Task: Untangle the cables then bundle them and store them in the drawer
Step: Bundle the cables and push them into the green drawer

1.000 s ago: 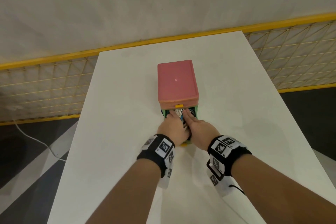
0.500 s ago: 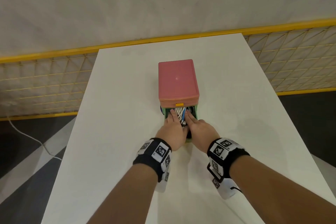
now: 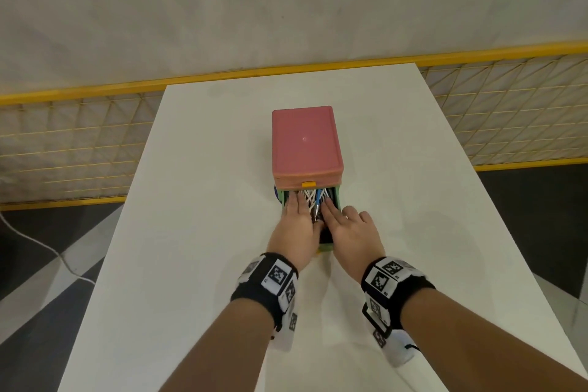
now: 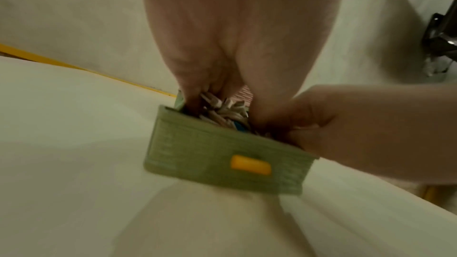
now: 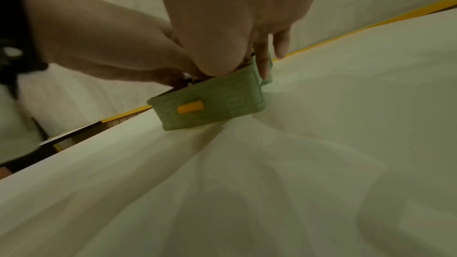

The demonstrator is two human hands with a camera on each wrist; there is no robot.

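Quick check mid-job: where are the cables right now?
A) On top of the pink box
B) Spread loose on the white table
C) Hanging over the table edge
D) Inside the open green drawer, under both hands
D: the cables sit inside the pulled-out green drawer, with the left hand and the right hand pressing down on them.

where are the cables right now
In the head view, the cables lie in the open green drawer below the pink box, between both hands' fingers.

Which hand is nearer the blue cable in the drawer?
Right. The right hand has fingertips beside the blue cable; the left hand presses the white cables further left.
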